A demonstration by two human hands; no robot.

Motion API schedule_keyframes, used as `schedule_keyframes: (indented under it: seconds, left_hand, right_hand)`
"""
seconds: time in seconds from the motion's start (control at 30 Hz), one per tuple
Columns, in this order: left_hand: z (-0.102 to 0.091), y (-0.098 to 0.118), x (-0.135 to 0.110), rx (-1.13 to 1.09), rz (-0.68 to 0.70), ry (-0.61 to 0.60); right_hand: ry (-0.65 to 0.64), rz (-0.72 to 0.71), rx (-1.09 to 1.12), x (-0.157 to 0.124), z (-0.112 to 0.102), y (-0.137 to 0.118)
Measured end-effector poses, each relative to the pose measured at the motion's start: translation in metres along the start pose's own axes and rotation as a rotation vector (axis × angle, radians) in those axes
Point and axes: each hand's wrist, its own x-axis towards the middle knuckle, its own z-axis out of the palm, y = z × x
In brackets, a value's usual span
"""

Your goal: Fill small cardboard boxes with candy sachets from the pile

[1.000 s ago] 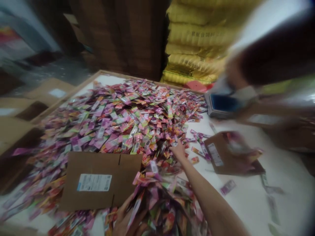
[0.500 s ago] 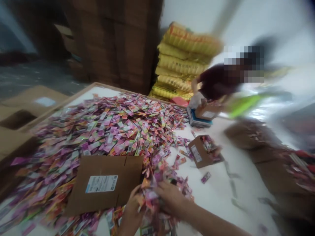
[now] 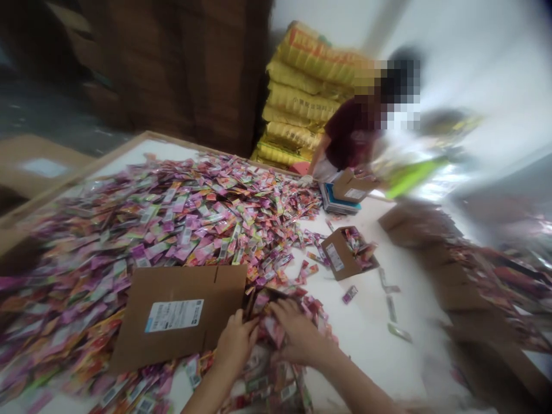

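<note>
A large heap of small pink, purple and orange sachets (image 3: pixel 190 218) covers a white table (image 3: pixel 371 339). A brown cardboard box (image 3: pixel 176 316) with a white label lies on its side at the near edge of the heap. My left hand (image 3: pixel 235 342) rests at the box's open right end, fingers curled on sachets. My right hand (image 3: pixel 297 336) lies beside it, pressed onto a clump of sachets (image 3: pixel 280 313) at the box mouth. Motion blur hides the exact grip of both hands.
A small open box (image 3: pixel 345 253) holding sachets stands mid-table. Another person in a dark red top (image 3: pixel 349 138) handles a box (image 3: pixel 351 187) over a blue-topped scale (image 3: pixel 336 201). Yellow sacks (image 3: pixel 297 98) are stacked behind; more boxes with sachets (image 3: pixel 466 259) sit at right.
My right hand pulled back from the far heap to the box mouth, dragging sachets along. My left hand rose to meet it. The view swung, bringing the other person into sight.
</note>
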Motion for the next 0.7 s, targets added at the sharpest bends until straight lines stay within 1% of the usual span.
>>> schedule_keyframes:
  seconds: [0.07,0.1,0.13,0.17,0.2,0.23,0.27,0.3,0.33,0.37,0.4,0.43,0.47,0.5,0.53,0.57,0.6,0.63,0.7]
  left_hand:
    - [-0.002,0.002,0.004,-0.022,-0.022,-0.046]
    - [-0.003,0.001,0.004,-0.084,-0.018,-0.057]
    - [-0.003,-0.002,0.004,-0.181,-0.012,-0.054]
    - [-0.003,-0.007,0.004,-0.312,-0.017,-0.028]
    - [-0.001,-0.015,0.003,-0.459,-0.05,0.022]
    - [0.002,-0.025,0.003,-0.592,-0.123,0.088]
    - [0.008,-0.036,0.004,-0.7,-0.235,0.164]
    - [0.017,-0.047,0.007,-0.795,-0.367,0.234]
    - [0.029,-0.055,0.012,-0.896,-0.494,0.269]
    - [0.043,-0.06,0.019,-1.021,-0.598,0.259]
    - [0.058,-0.06,0.026,-1.176,-0.667,0.198]
    - [0.073,-0.055,0.035,-1.345,-0.712,0.105]
    - [0.086,-0.045,0.044,-1.503,-0.745,-0.009]
    - [0.097,-0.031,0.054,-1.621,-0.781,-0.121]
    - [0.106,-0.012,0.065,-1.7,-0.804,-0.202]
    - [0.112,0.009,0.076,-1.755,-0.81,-0.25]
    - [0.117,0.032,0.087,-1.8,-0.789,-0.292]
    - [0.121,0.055,0.1,-1.84,-0.736,-0.334]
    - [0.132,0.103,0.127,-1.865,-0.596,-0.427]
  right_hand:
    - [-0.083,0.085,-0.037,-0.004,0.013,0.002]
    - [-0.118,0.124,-0.05,-0.003,0.021,0.004]
    - [-0.136,0.149,-0.043,-0.002,0.029,0.008]
    - [-0.126,0.157,-0.016,-0.001,0.036,0.013]
    - [-0.09,0.145,0.027,-0.003,0.041,0.02]
    - [-0.04,0.115,0.078,-0.008,0.044,0.029]
    - [0.012,0.08,0.124,-0.016,0.046,0.038]
    - [0.062,0.051,0.156,-0.027,0.049,0.049]
    - [0.111,0.028,0.177,-0.04,0.051,0.059]
    - [0.15,0.013,0.195,-0.053,0.055,0.07]
    - [0.174,0.005,0.213,-0.065,0.061,0.082]
    - [0.184,0.003,0.227,-0.077,0.067,0.094]
    - [0.178,0.008,0.237,-0.087,0.075,0.106]
    - [0.159,0.023,0.242,-0.095,0.082,0.118]
    - [0.14,0.053,0.242,-0.102,0.089,0.129]
    - [0.125,0.098,0.239,-0.109,0.094,0.139]
    - [0.125,0.153,0.235,-0.115,0.096,0.148]
    - [0.153,0.218,0.229,-0.121,0.094,0.155]
    - [0.296,0.345,0.21,-0.13,0.078,0.167]
